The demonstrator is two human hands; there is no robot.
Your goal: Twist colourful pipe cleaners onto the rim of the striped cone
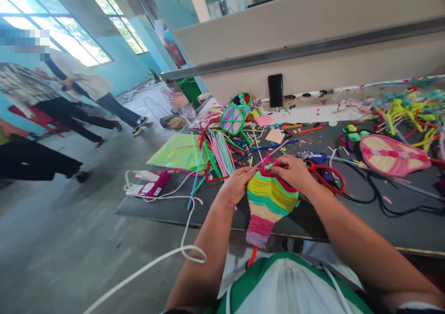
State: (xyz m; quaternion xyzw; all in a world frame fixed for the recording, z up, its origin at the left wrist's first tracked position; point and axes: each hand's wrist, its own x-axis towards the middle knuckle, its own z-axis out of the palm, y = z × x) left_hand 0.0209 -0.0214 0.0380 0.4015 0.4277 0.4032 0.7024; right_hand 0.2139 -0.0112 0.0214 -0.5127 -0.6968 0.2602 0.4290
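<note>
A striped pipe-cleaner fan (267, 202) in yellow, green, cream, pink and lilac hangs between my hands, its orange stem (253, 255) pointing toward my body. My left hand (239, 184) pinches its upper left edge. At the upper right edge, the fingers of my right hand (292, 171) are closed on it near some loose pink pipe-cleaner ends (267, 161). Red-handled scissors (328, 177) lie just right of my right hand. Bundled pastel pipe cleaners (222, 151) lie beyond my left hand.
A pink-and-cream leaf-shaped piece (392, 155) lies at the right, near black cables (377, 193). A phone (276, 90) leans against the back panel. A magenta power strip (155, 184) with a white cord sits at the left edge. Several people (86, 80) stand at the far left.
</note>
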